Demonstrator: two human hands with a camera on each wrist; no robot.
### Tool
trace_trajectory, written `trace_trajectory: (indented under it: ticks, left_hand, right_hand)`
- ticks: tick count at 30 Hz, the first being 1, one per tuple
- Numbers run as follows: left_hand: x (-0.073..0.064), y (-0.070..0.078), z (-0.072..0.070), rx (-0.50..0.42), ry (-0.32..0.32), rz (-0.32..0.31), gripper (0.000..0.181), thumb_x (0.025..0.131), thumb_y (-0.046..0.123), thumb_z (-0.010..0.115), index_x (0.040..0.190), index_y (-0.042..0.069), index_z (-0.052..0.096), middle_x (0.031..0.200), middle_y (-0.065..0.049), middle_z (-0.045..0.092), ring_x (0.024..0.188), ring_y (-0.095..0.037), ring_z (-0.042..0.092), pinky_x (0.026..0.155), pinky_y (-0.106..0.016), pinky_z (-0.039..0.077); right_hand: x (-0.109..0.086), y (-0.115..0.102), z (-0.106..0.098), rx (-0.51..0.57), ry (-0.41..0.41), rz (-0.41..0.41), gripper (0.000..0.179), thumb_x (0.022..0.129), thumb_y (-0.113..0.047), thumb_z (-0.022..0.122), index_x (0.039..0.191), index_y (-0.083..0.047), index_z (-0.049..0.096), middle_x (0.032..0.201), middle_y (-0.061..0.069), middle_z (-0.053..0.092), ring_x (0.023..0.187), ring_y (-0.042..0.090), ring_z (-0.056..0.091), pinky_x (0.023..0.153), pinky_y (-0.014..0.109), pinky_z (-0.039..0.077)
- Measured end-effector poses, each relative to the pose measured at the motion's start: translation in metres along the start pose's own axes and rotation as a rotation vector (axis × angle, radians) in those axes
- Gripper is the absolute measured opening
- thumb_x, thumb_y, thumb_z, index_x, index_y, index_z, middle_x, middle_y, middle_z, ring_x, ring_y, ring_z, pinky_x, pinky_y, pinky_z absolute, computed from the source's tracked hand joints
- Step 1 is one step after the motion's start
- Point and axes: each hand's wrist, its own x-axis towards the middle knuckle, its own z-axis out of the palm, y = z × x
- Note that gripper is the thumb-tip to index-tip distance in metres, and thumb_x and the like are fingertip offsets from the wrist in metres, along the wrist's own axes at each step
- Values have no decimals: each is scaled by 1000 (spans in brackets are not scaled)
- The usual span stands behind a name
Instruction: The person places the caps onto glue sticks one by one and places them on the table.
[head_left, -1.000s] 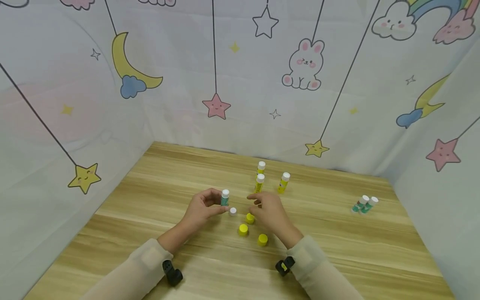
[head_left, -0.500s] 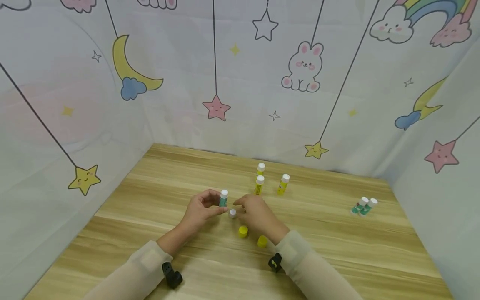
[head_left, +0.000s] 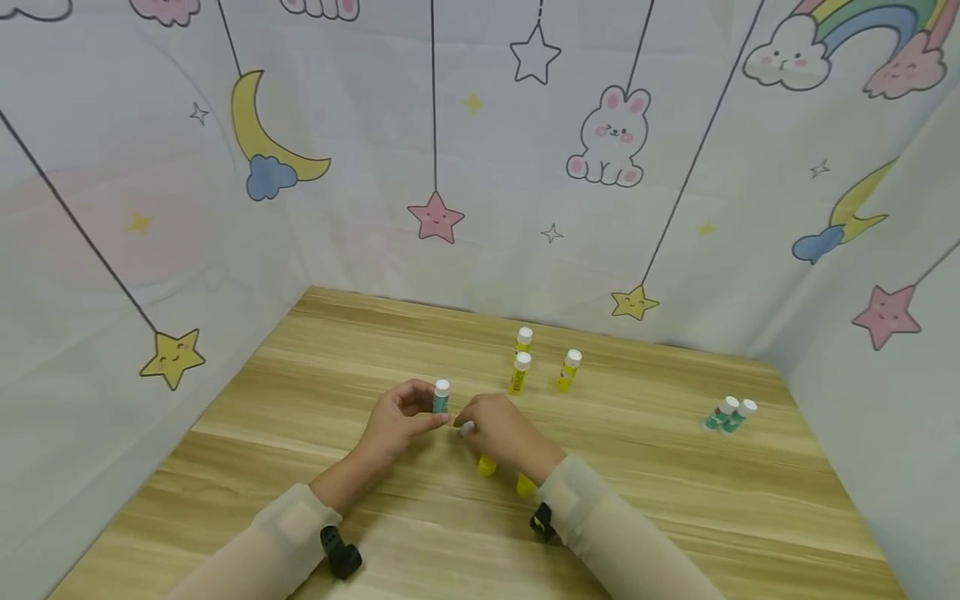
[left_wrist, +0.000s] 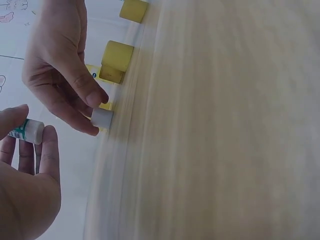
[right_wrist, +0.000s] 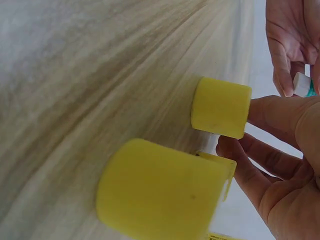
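My left hand [head_left: 397, 421] holds a small glue stick [head_left: 441, 402] upright between thumb and fingers. It has a teal label and a white top; the left wrist view shows its white end [left_wrist: 34, 132]. Just to its right, my right hand [head_left: 506, 433] pinches a small white cap [left_wrist: 102, 118] at the tabletop between thumb and finger. In the head view the cap is mostly covered by the fingers. Beneath and beside the right hand stand yellow caps [head_left: 487, 467], one nearer the wrist [head_left: 525, 484]. A third yellow cap is hidden in the head view.
Beyond the hands stand three yellow glue sticks with white tops, the front one [head_left: 519, 375] closest to the right hand. Two teal-labelled glue sticks [head_left: 738, 417] stand close together at the right. A patterned cloth [head_left: 480, 250] encloses the wooden table [head_left: 375, 533].
My right hand has moved left, over the yellow caps, and its fingers have closed on the white cap. The left hand has shifted slightly left, still holding the glue stick.
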Motion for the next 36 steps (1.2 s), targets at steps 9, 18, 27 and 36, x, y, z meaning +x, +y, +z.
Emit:
trace_trajectory:
  ticks: [9, 18, 27, 36]
  left_hand:
    - [0, -4, -6, -10, 33, -24, 36, 83, 3, 83, 114, 0, 64, 109, -9, 67, 100, -21, 66, 82, -27, 56]
    - [2, -4, -4, -12, 34, -49, 36, 83, 3, 83, 113, 1, 64, 111, -9, 67, 102, -22, 66, 84, -28, 57]
    - [1, -4, -2, -6, 22, -61, 37, 83, 5, 83, 115, 0, 64, 113, -11, 67, 105, -23, 66, 84, -27, 57]
    - [5, -5, 0, 1, 12, -58, 36, 84, 6, 83, 115, 1, 65, 114, -13, 67, 104, -24, 66, 86, -28, 56]
  right_hand:
    - [5, 4, 5, -17, -21, 29, 18, 89, -3, 71, 104, -9, 80, 106, 5, 75, 99, 17, 69, 86, 30, 58]
    - [2, 5, 2, 36, 12, 70, 14, 91, -6, 72, 103, -9, 79, 103, 4, 75, 94, 14, 67, 82, 26, 57]
    - [-9, 6, -2, 136, 67, 138, 18, 89, -7, 74, 106, -10, 79, 105, 2, 74, 92, 13, 65, 80, 29, 57]
    - [-30, 1, -14, 358, 236, 211, 16, 92, -8, 74, 107, -9, 78, 101, -1, 76, 92, 16, 70, 77, 31, 60]
